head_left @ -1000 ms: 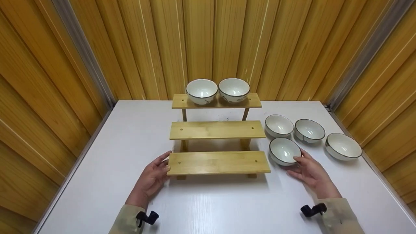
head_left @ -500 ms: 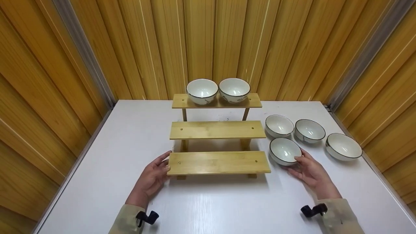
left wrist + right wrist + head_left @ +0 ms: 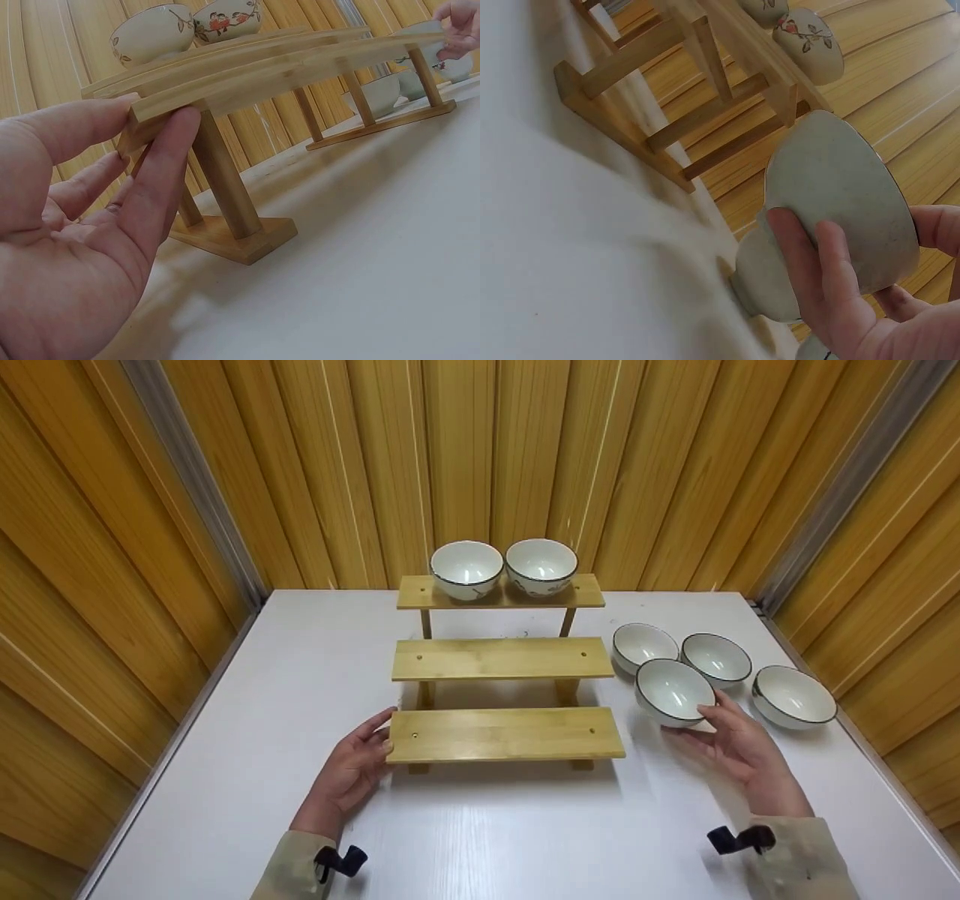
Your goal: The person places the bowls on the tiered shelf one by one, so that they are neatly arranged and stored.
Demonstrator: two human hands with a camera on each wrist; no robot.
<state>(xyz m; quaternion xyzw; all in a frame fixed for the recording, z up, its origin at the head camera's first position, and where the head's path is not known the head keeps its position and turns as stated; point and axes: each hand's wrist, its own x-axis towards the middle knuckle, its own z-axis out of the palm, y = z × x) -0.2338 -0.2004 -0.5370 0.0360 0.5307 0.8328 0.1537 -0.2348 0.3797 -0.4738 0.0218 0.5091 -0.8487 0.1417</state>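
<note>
A three-step wooden display stand (image 3: pixel 502 658) stands mid-table. My left hand (image 3: pixel 351 771) grips the left end of its lowest board; in the left wrist view the fingers (image 3: pixel 161 161) lie above and below the board's corner. My right hand (image 3: pixel 746 750) holds a white dark-rimmed bowl (image 3: pixel 675 690) by its right side, thumb at the rim and fingers beneath. In the right wrist view that bowl (image 3: pixel 832 195) is off the table and tilted. Two similar bowls, a left one (image 3: pixel 466 570) and a right one (image 3: pixel 541 567), sit side by side on the top board.
Three more bowls stand on the white table (image 3: pixel 510 832) right of the stand: one behind the held bowl (image 3: pixel 643 645), one to its right (image 3: pixel 716 658), and one near the right edge (image 3: pixel 793 697). Wood-plank walls (image 3: pixel 525 450) enclose the back and sides.
My right hand has lifted the bowl off the table and shifted it slightly right and away from me. The left hand and the stand have stayed in place.
</note>
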